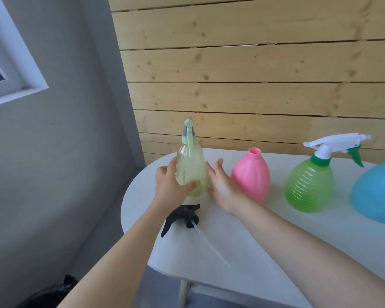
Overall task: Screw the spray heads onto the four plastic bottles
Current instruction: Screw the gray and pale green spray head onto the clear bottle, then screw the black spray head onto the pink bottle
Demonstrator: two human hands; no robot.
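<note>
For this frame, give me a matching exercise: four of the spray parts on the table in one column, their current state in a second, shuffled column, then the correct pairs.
Things:
1. pale yellow-green bottle
2. pink bottle
3. bright green bottle
4. black spray head

States:
A. neck open, no head on it
B. lying loose on the table
C. between both hands, pale green head on
D. upright, untouched, white and green head on

Pairs: 1-C, 2-A, 3-D, 4-B
</note>
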